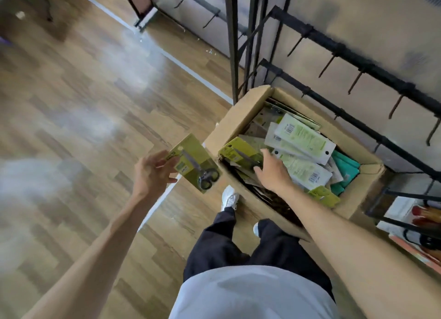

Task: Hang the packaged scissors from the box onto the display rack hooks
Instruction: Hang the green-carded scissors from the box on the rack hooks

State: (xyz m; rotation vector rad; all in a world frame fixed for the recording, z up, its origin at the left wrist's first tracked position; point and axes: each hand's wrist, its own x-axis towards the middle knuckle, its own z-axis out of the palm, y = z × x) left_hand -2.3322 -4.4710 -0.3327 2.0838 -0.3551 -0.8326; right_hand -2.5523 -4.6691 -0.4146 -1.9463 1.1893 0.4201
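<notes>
Cardboard box (238, 118) on wood floor (95, 103), under black rack hooks (355, 78). Left hand (152, 171) pinches one olive scissors pack (195, 162) by its upper end, just left of the box. Right hand (270, 173) lies on a second olive pack (238, 154) inside the box, among pale green packs (303, 134); grip unclear

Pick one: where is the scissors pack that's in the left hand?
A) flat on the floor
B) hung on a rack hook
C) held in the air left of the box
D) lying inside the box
C: the left hand holds the scissors pack up beside the box, over the floor and away from the rack hooks.
</notes>
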